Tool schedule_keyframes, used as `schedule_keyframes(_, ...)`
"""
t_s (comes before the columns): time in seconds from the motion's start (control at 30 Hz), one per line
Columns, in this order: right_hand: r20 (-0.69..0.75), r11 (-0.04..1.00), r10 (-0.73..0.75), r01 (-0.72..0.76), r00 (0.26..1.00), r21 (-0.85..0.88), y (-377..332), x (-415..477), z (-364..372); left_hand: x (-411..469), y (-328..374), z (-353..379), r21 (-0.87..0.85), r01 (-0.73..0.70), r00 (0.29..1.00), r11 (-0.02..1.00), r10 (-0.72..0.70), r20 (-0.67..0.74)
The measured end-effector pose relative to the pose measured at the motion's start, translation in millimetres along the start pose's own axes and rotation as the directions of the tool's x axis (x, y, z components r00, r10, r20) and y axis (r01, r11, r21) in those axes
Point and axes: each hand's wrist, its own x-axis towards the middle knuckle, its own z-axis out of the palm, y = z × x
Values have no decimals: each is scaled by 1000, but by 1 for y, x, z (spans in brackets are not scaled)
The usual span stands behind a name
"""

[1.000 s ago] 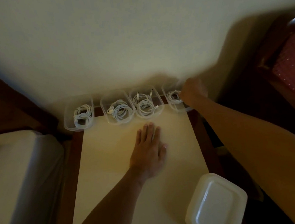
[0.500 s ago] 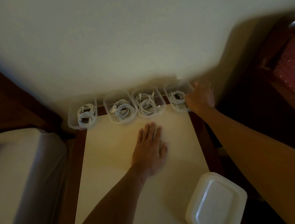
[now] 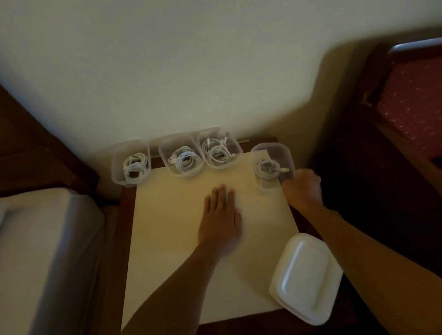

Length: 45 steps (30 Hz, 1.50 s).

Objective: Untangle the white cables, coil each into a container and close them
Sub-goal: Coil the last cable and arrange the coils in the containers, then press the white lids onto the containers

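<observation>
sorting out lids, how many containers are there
4 containers. Three stand in a row by the wall: one at left, two side by side further right. The fourth is nearer, at the right, held by the right hand.

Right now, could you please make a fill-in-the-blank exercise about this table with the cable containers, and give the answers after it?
The table bears ___ clear containers, each with a coiled white cable.
The right hand grips the ___ container.
The left hand lies ___ on the table, holding nothing.
The stack of white lids sits at the table's near ___ corner.
Missing words: four; rightmost; flat; right.
</observation>
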Motion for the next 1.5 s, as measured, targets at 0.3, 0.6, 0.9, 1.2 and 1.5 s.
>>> schedule_keyframes(0.3, 55, 985, -53, 62, 997, -164, 18, -79, -25, -28, 49, -24, -624, 241, 934, 743, -351, -58)
schedule_keyframes(0.6, 285, 935, -108, 195, 953, -296, 73, -110, -69, -8, 78, -44, -600, 386, 902, 701, -423, 86)
schedule_keyframes(0.9, 322, 958, -150, 218, 935, -186, 66, -100, -74, -19, 63, -47, -585, 405, 884, 703, -463, 56)
schedule_keyframes(1.2, 489, 961, -271, 262, 829, 89, 1, -93, -138, -30, 58, -49, -670, 422, 866, 611, -491, 99)
schedule_keyframes(1.5, -109, 561, -828, 816, 551, -136, -34, -110, -96, -42, 58, -57, -762, 425, 866, 488, -466, 184)
